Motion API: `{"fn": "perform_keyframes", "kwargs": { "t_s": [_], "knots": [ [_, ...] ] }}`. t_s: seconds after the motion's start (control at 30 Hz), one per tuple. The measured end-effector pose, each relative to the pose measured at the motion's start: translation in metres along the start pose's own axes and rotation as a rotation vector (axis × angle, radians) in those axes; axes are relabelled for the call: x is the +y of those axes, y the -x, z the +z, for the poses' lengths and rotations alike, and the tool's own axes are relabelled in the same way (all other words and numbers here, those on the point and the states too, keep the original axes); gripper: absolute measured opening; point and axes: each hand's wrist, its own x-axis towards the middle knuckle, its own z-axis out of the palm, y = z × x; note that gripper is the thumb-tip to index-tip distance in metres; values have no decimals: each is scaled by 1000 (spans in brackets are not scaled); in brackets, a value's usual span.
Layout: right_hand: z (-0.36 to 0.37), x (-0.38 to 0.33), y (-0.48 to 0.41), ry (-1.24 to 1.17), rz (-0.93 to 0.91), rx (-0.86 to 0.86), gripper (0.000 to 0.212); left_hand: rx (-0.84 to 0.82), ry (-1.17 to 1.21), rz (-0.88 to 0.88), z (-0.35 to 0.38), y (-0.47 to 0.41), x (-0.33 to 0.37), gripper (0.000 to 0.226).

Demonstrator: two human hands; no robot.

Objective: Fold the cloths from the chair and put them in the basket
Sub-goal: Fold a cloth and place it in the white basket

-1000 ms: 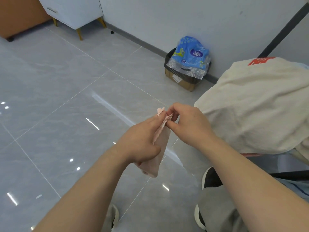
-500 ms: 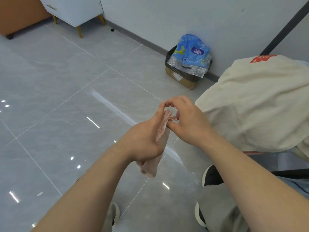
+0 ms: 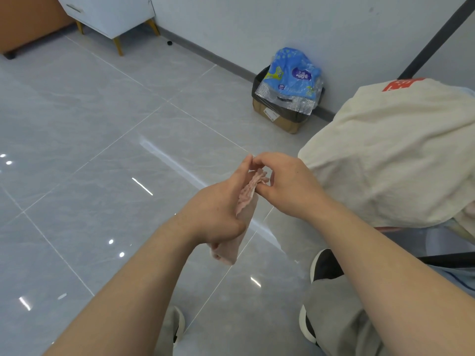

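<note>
A small pink cloth (image 3: pixel 244 214) hangs bunched between both hands over the floor. My left hand (image 3: pixel 218 209) is wrapped around its middle, with the lower end dangling below the palm. My right hand (image 3: pixel 285 183) pinches the gathered top edge with thumb and fingers. To the right, a cream cloth (image 3: pixel 390 155) with a red patch lies draped over the chair, which is mostly hidden beneath it. No basket is in view.
A cardboard box lined with a black bag (image 3: pixel 280 116) stands against the wall, with a blue plastic package (image 3: pixel 293 78) on top. A white cabinet (image 3: pixel 108 14) on wooden legs is far left. My legs and shoes (image 3: pixel 323 268) are below on the glossy grey tiles.
The pink cloth's top edge has been gathered and scrunched further down into my left hand. Both hands stayed close together in front of me.
</note>
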Motion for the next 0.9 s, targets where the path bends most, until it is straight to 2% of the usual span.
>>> {"fn": "perform_keyframes", "kwargs": {
  "t_s": [0.23,0.57,0.73,0.83,0.9],
  "knots": [
    [3,2,0,-1,6,-31,28,-26,22,-3,0,0,0,116],
    [0,-1,-1,26,-8,17,12,-45,16,9,1,-1,-4,115],
    [-6,3,-3,99,37,-19,15,-38,-32,-30,-2,-3,-7,114],
    [-10,6,-2,123,117,-93,16,36,-139,-67,-9,-4,-16,93],
    [-11,8,-1,121,173,-143,14,116,-180,-90,-11,-5,-24,62]
  ]
}}
